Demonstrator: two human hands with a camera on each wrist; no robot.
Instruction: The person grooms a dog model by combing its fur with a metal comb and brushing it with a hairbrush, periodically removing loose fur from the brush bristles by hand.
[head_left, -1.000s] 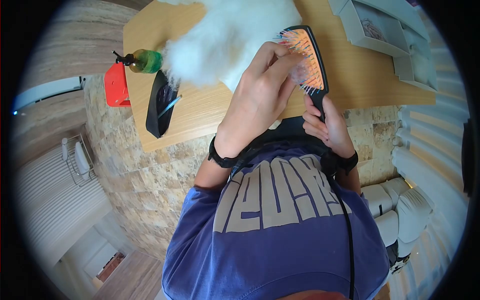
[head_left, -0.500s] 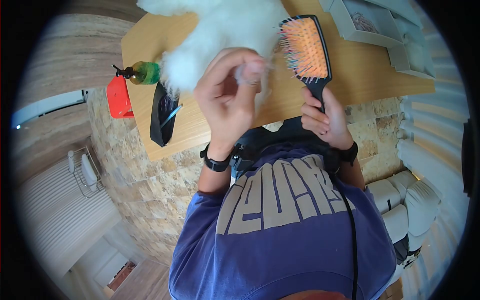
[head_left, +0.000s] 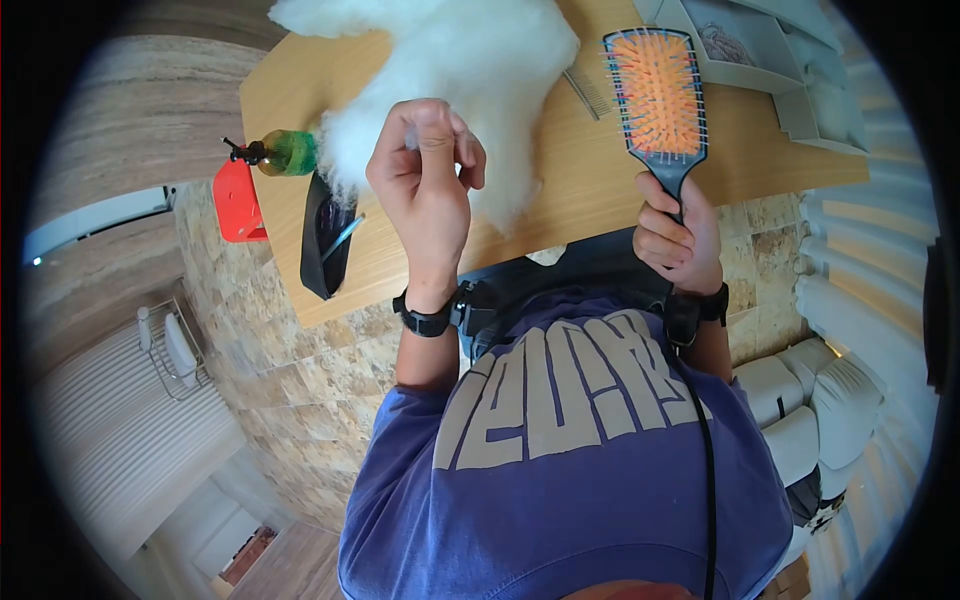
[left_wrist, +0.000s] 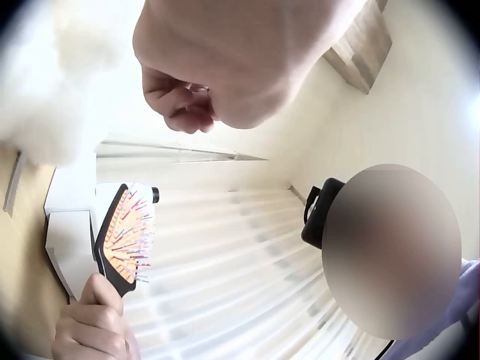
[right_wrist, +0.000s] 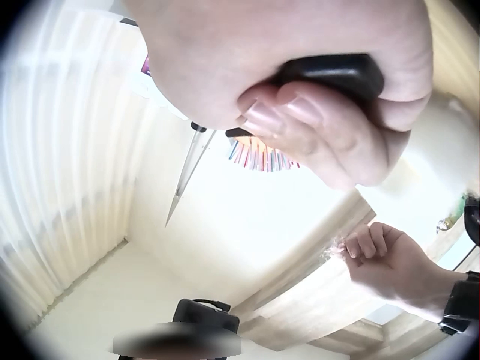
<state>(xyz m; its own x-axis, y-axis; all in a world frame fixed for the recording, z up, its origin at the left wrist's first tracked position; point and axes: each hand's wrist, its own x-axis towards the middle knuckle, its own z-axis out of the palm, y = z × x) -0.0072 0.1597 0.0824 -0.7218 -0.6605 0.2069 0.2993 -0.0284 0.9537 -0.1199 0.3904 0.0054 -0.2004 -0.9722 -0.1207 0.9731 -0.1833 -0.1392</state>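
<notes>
My right hand (head_left: 680,235) grips the black handle of a paddle brush (head_left: 657,95), its orange pad and coloured bristles facing up toward the head camera. The handle's black end (right_wrist: 334,75) shows in the right wrist view. My left hand (head_left: 425,190) is raised in front of the white fluffy fibre (head_left: 480,60), fingers bent in toward the thumb. In the right wrist view, the left hand (right_wrist: 394,266) pinches a small pale wisp (right_wrist: 332,250) at its fingertips. The left wrist view hides most of those fingertips; there the brush (left_wrist: 127,236) stands apart from the left hand (left_wrist: 217,60).
A metal comb (head_left: 586,94) lies on the wooden table (head_left: 570,190) beside the fibre. At the left are a green pump bottle (head_left: 290,153), a black pouch (head_left: 325,240) with a light-blue stick, and a red stool (head_left: 236,200). Grey trays (head_left: 735,70) stand at the upper right.
The left hand has moved off the bristles to the left with the wisp in its fingers. The right hand has shifted right, turning the brush's bristled face upward. The comb has come into view.
</notes>
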